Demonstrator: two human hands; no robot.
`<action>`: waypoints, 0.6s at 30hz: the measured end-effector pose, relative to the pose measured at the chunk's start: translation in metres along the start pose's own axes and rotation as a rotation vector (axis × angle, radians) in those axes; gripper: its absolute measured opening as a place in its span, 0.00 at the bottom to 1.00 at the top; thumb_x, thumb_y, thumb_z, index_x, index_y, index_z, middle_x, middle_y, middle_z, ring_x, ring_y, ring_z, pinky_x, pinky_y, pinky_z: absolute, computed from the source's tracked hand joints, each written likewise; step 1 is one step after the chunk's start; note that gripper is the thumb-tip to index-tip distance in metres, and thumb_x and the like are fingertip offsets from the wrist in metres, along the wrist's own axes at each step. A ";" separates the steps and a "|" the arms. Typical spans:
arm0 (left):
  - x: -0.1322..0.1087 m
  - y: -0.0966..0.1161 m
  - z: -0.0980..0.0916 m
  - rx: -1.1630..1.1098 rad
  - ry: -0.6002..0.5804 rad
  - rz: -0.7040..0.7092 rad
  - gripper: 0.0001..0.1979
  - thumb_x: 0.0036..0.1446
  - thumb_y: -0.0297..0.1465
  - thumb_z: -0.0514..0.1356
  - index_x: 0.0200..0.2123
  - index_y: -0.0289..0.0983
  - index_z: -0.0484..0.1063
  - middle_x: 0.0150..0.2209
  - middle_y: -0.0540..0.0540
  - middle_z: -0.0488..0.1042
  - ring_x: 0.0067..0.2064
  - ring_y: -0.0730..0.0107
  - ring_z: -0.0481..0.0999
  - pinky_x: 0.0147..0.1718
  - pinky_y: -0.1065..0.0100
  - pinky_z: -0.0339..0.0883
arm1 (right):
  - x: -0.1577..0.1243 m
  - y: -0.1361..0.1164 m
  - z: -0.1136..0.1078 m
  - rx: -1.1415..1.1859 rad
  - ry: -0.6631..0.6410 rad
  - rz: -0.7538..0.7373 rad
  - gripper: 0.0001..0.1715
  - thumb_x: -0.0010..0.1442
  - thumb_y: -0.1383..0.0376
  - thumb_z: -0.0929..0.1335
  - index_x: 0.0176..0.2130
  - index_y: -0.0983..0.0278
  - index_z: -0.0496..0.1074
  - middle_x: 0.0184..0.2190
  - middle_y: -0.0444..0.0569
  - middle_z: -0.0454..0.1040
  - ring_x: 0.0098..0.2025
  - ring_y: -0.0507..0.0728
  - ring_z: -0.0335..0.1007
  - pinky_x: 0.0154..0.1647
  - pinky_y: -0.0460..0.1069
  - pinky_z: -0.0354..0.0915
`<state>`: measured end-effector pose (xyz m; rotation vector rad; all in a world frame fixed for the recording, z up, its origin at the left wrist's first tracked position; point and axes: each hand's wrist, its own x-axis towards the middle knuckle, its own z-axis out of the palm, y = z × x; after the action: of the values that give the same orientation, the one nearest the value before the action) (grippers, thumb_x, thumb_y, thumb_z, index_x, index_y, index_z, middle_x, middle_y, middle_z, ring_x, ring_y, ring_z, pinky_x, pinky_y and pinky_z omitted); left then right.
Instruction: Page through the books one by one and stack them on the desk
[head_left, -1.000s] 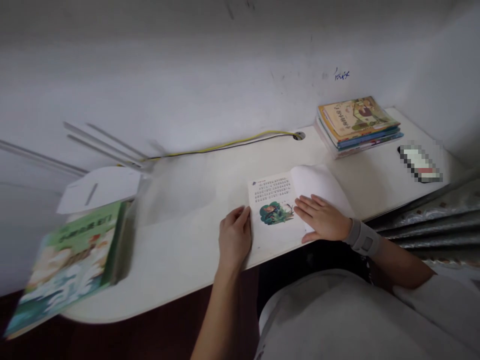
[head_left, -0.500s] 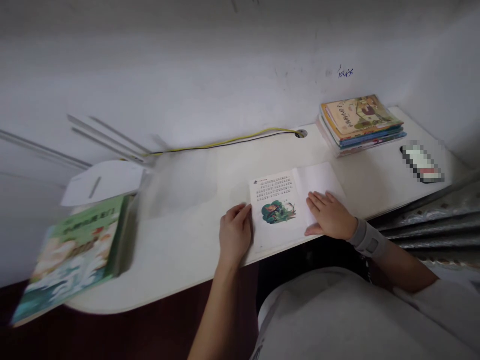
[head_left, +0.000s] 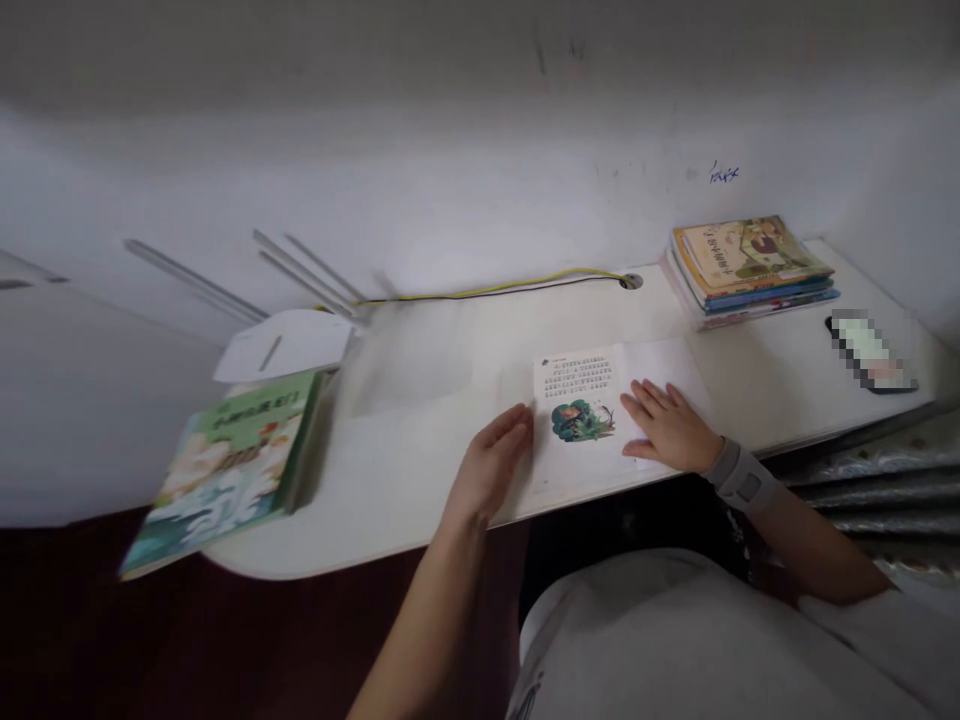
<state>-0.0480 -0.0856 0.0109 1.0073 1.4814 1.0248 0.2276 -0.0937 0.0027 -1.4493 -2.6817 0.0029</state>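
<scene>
An open picture book [head_left: 570,470] lies near the desk's front edge. Its left page carries lines of print above a green illustration, and its right page looks mostly blank. My right hand [head_left: 670,428] rests flat on that right page, fingers spread, with a grey band around the wrist. Beside the book's left edge is my left hand [head_left: 496,462], turned on its side with fingers extended and close together. Nothing shows in its grasp; whether its fingertips touch the page edge I cannot tell.
On the white desk [head_left: 405,430], a pile of books [head_left: 754,265] stands at the back right beside a blurred-out phone [head_left: 870,350]. A green-covered book stack [head_left: 232,460] overhangs the left end, near a white device with antennas [head_left: 289,345]. A yellow cable [head_left: 487,290] runs along the wall.
The view has swung, so the desk items appear farther right. My left hand's fingers have straightened from a curled pose at the book's left edge. My right hand stays flat on the page.
</scene>
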 end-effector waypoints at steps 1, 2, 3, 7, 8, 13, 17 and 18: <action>-0.001 0.006 -0.001 -0.123 -0.028 -0.059 0.17 0.57 0.25 0.55 0.50 0.31 0.70 0.52 0.37 0.74 0.52 0.64 0.75 0.55 0.60 0.67 | 0.000 0.000 0.001 -0.007 0.005 0.000 0.44 0.62 0.43 0.60 0.64 0.71 0.56 0.66 0.66 0.53 0.67 0.69 0.49 0.62 0.67 0.51; 0.000 0.012 -0.002 -0.221 -0.049 -0.107 0.15 0.56 0.24 0.56 0.47 0.31 0.71 0.50 0.37 0.76 0.50 0.64 0.76 0.53 0.61 0.68 | -0.001 0.000 0.002 -0.013 0.010 0.001 0.44 0.62 0.44 0.59 0.64 0.71 0.56 0.66 0.65 0.52 0.67 0.69 0.48 0.62 0.66 0.51; 0.000 0.017 -0.004 -0.299 -0.060 -0.145 0.13 0.55 0.23 0.58 0.45 0.30 0.72 0.47 0.37 0.77 0.48 0.65 0.77 0.52 0.62 0.69 | -0.001 0.000 0.004 -0.019 0.015 0.003 0.44 0.63 0.44 0.59 0.65 0.71 0.56 0.66 0.65 0.52 0.67 0.69 0.48 0.63 0.66 0.51; 0.007 0.033 -0.006 -0.452 -0.138 -0.285 0.06 0.53 0.23 0.61 0.37 0.30 0.74 0.38 0.38 0.79 0.39 0.66 0.79 0.39 0.67 0.73 | -0.003 0.000 0.009 -0.004 0.039 0.016 0.43 0.63 0.44 0.59 0.65 0.71 0.55 0.67 0.64 0.51 0.68 0.67 0.46 0.64 0.65 0.48; 0.008 0.036 -0.004 -0.448 -0.188 -0.302 0.06 0.54 0.25 0.61 0.37 0.30 0.75 0.38 0.37 0.79 0.38 0.65 0.79 0.37 0.67 0.73 | -0.003 0.000 0.011 0.016 0.047 0.019 0.43 0.63 0.44 0.59 0.65 0.70 0.56 0.67 0.64 0.51 0.68 0.67 0.46 0.65 0.65 0.48; -0.003 0.057 0.024 -0.335 -0.409 -0.012 0.27 0.58 0.51 0.55 0.44 0.33 0.76 0.47 0.37 0.77 0.52 0.53 0.74 0.49 0.56 0.68 | -0.002 0.013 0.011 0.471 0.126 0.058 0.41 0.65 0.43 0.53 0.63 0.68 0.58 0.65 0.62 0.57 0.68 0.64 0.49 0.66 0.65 0.47; -0.027 0.074 0.057 -0.040 -0.660 0.278 0.34 0.59 0.56 0.47 0.51 0.36 0.74 0.54 0.38 0.73 0.59 0.52 0.68 0.56 0.51 0.60 | -0.006 0.034 -0.007 1.272 0.280 0.310 0.48 0.62 0.38 0.43 0.63 0.65 0.56 0.60 0.61 0.66 0.59 0.61 0.66 0.56 0.60 0.65; -0.032 0.074 0.065 0.063 -0.715 0.339 0.33 0.61 0.55 0.45 0.52 0.37 0.73 0.54 0.38 0.73 0.59 0.53 0.68 0.57 0.51 0.60 | -0.009 0.040 -0.013 1.419 0.310 0.383 0.48 0.61 0.37 0.43 0.63 0.63 0.56 0.58 0.59 0.69 0.56 0.61 0.69 0.52 0.60 0.68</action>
<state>0.0264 -0.0886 0.0836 1.5090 0.7713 0.7250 0.2667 -0.0802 0.0134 -1.1552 -1.3583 1.2495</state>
